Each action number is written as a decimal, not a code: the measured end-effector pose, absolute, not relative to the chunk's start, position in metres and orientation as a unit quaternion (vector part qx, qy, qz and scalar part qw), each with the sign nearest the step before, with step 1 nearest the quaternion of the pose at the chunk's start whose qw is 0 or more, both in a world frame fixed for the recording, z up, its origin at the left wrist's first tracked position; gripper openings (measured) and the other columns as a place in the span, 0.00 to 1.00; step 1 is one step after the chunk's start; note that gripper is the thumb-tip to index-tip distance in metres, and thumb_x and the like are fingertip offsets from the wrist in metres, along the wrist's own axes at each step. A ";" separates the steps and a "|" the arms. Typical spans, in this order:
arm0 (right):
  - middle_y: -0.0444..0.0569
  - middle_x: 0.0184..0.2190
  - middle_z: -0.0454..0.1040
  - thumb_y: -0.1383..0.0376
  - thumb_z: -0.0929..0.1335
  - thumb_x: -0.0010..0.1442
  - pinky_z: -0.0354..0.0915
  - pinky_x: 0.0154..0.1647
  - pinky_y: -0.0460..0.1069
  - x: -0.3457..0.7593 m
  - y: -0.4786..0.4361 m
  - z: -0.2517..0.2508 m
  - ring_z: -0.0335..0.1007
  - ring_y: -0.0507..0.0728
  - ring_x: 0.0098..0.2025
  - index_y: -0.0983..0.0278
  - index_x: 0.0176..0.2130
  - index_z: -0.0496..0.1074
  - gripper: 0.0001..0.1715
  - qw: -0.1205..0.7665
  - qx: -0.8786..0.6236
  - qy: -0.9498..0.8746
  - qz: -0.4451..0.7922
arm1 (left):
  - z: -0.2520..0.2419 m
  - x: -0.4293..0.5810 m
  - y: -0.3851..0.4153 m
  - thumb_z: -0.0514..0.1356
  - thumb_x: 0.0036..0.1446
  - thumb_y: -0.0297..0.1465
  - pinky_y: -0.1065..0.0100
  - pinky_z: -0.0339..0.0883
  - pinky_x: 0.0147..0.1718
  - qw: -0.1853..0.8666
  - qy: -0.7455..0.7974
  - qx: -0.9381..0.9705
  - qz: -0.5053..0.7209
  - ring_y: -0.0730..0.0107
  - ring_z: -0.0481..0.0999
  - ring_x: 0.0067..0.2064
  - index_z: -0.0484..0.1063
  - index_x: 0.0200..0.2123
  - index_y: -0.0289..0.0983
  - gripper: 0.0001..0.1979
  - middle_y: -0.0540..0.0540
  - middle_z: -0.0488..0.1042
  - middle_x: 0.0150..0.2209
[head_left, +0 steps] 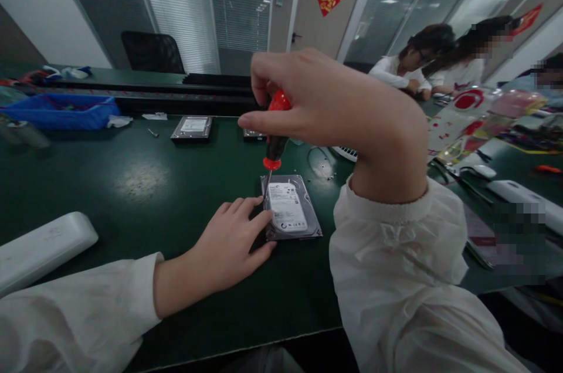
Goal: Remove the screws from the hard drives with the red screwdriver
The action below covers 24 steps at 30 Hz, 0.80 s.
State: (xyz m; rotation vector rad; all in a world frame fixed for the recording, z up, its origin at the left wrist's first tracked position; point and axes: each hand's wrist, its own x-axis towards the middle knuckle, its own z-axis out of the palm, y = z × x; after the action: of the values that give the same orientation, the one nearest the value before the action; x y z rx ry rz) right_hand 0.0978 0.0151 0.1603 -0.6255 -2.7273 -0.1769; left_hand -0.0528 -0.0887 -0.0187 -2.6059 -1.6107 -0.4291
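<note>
A hard drive (288,209) with a white label lies flat on the green table in front of me. My left hand (233,238) grips its left side, fingertips along the edge and thumb by the near left corner. Above the drive, my right hand (299,97) is closed around the red and black handle of a screwdriver (274,150). The shaft points down and its tip meets the drive's upper left part, close to my left fingertips. Small screws (329,177) lie scattered right of the drive.
Another hard drive (192,128) sits further back, and a third (254,134) is partly hidden by my right hand. A blue bin (61,114) stands at back left, a white elongated object (48,247) at near left. Other people (409,62) sit at back right.
</note>
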 end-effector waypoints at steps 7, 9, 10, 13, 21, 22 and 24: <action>0.45 0.37 0.65 0.61 0.63 0.62 0.51 0.34 0.49 0.102 0.017 0.162 0.54 0.50 0.31 0.68 0.49 0.63 0.18 0.157 -0.221 -0.963 -0.010 | -0.018 -0.053 -0.089 0.58 0.63 0.39 0.46 0.69 0.49 0.020 -0.521 -0.843 -0.134 0.45 0.70 0.55 0.69 0.56 0.37 0.21 0.33 0.68 0.59; 0.45 0.38 0.64 0.64 0.65 0.59 0.53 0.35 0.48 0.105 0.017 0.163 0.55 0.49 0.33 0.70 0.51 0.62 0.21 0.149 -0.198 -0.969 -0.005 | -0.019 -0.053 -0.089 0.58 0.63 0.39 0.46 0.69 0.49 0.021 -0.519 -0.844 -0.135 0.45 0.70 0.55 0.69 0.56 0.38 0.21 0.34 0.68 0.58; 0.45 0.38 0.65 0.65 0.66 0.58 0.53 0.35 0.48 0.105 0.017 0.163 0.57 0.49 0.33 0.70 0.51 0.62 0.22 0.148 -0.185 -0.971 -0.005 | -0.019 -0.053 -0.089 0.58 0.63 0.39 0.46 0.69 0.49 0.021 -0.518 -0.844 -0.136 0.46 0.70 0.55 0.69 0.56 0.38 0.21 0.34 0.68 0.58; 0.45 0.40 0.68 0.66 0.66 0.60 0.55 0.37 0.47 0.103 0.019 0.163 0.60 0.50 0.37 0.69 0.47 0.65 0.15 0.163 -0.152 -0.975 -0.019 | -0.020 -0.052 -0.088 0.59 0.62 0.38 0.46 0.69 0.49 0.023 -0.517 -0.844 -0.142 0.46 0.70 0.55 0.69 0.55 0.37 0.20 0.34 0.68 0.58; 0.41 0.35 0.69 0.56 0.60 0.67 0.58 0.38 0.46 0.099 0.024 0.159 0.60 0.48 0.35 0.64 0.40 0.65 0.14 0.177 -0.189 -0.966 -0.004 | -0.023 -0.052 -0.087 0.59 0.62 0.38 0.44 0.70 0.48 0.036 -0.519 -0.842 -0.139 0.45 0.71 0.54 0.71 0.55 0.38 0.20 0.33 0.69 0.58; 0.41 0.36 0.69 0.58 0.60 0.66 0.58 0.38 0.46 0.100 0.023 0.159 0.60 0.48 0.35 0.64 0.40 0.64 0.12 0.172 -0.194 -0.966 0.008 | -0.024 -0.053 -0.088 0.59 0.62 0.38 0.45 0.70 0.48 0.039 -0.519 -0.842 -0.140 0.45 0.72 0.54 0.71 0.55 0.38 0.20 0.33 0.69 0.58; 0.43 0.41 0.68 0.62 0.62 0.62 0.60 0.41 0.45 0.104 0.020 0.160 0.60 0.48 0.37 0.65 0.42 0.62 0.10 0.162 -0.199 -0.966 0.020 | -0.024 -0.053 -0.088 0.59 0.61 0.38 0.45 0.71 0.48 0.044 -0.519 -0.842 -0.142 0.44 0.72 0.54 0.71 0.55 0.38 0.20 0.33 0.69 0.58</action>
State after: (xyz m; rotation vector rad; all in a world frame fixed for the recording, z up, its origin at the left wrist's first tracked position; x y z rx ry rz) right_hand 0.1044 0.0199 0.1603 -0.5665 -2.7576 0.0567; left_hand -0.0529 -0.0876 -0.0241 -2.5723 -1.5871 -0.4333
